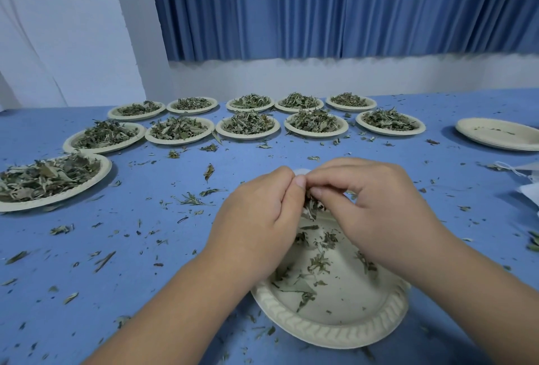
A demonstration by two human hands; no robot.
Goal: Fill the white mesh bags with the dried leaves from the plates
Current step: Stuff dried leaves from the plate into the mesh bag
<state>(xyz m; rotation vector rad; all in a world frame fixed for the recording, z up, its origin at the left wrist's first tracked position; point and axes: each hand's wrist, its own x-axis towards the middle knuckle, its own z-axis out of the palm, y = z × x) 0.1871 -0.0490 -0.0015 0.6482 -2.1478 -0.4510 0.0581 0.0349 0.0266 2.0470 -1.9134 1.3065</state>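
The job looks to be in its early part. At lower centre, the left hand (256, 218) and right hand (376, 204) meet above the near plate (335, 332), which is almost bare, with only scattered scraps on it. The right hand's fingers curl down and pinch a clump of dried leaves (310, 205) just over the plate's far edge. The left hand's fingers are curled too, thumb against the right hand. I cannot tell what they hold. A sliver of white (302, 172) shows behind the knuckles and may be the bag being filled.

Eleven heaped plates (248, 123) wait in rows across the upper middle and left of the frame, untouched as far as I can judge. A stack of empty plates (501, 134) sits at the right, with white bags (528, 189) at the right edge. Crumbs litter the blue table (145, 248).
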